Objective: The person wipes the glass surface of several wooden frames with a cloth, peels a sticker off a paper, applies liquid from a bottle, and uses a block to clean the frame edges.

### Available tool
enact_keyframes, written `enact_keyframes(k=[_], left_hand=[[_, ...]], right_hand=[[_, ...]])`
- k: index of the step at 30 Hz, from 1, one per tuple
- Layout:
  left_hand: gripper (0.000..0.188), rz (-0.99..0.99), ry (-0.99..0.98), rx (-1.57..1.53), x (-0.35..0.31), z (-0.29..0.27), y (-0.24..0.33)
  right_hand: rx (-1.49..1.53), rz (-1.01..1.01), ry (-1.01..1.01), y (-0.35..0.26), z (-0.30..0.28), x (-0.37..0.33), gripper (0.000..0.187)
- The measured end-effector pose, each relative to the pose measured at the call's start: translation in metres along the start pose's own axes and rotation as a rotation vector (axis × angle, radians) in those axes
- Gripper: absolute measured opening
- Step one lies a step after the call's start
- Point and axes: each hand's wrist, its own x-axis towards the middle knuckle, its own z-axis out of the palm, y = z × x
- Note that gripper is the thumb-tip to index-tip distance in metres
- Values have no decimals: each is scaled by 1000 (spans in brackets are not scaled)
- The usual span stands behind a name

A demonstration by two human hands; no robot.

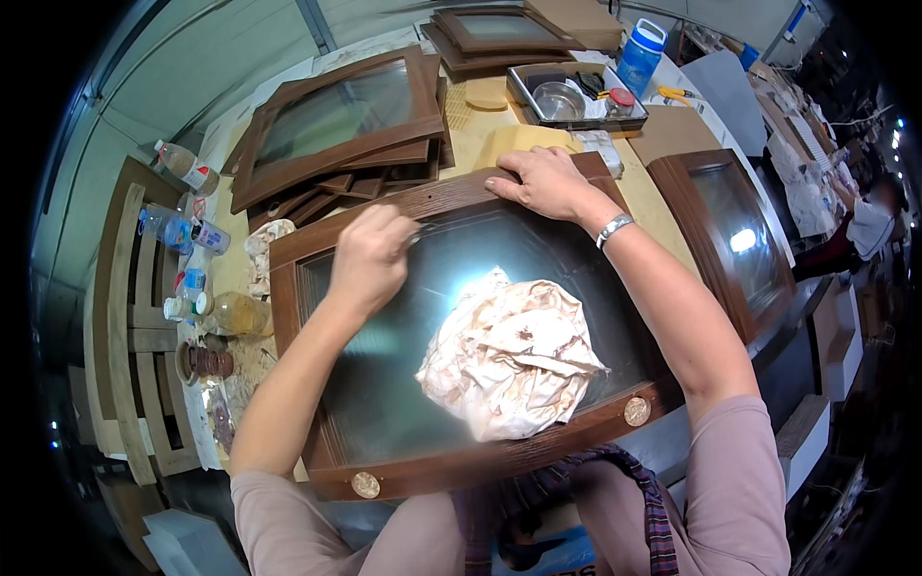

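A dark wooden cabinet door frame (298, 252) with a glass pane lies flat on the bench in front of me. My left hand (372, 257) is closed on a small thin tool whose tip touches the glass near the frame's far rail. On the top rail my right hand (544, 180) presses flat with spread fingers; it wears a silver bracelet. A crumpled stained white rag (509, 355) sits on the glass near the bottom rail. Two round brass discs (365, 485) (637, 411) are set into the bottom rail.
A stack of similar glazed frames (336, 130) lies at the far left, and another frame (735, 240) at the right. A metal tray (576, 96) with a bowl and a blue-capped bottle (639, 53) stand at the back. Bottles (187, 230) line the left edge. Another person (869, 226) stands at the far right.
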Motion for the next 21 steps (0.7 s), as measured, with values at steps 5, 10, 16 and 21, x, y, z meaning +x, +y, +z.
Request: enact_keyframes(k=[5, 10, 16, 21], left_hand=[[15, 40, 39, 105, -9, -11, -17], [17, 128, 22, 128, 6, 5, -6], [16, 116, 18, 204, -4, -4, -12], [18, 128, 16, 188, -1, -2, -14]], right_hand=[[-1, 16, -14, -3, -2, -2, 44], [-11, 5, 19, -3, -1, -3, 45], [-25, -9, 25, 2, 6, 0, 42], [-6, 0, 14, 0, 3, -3, 42]])
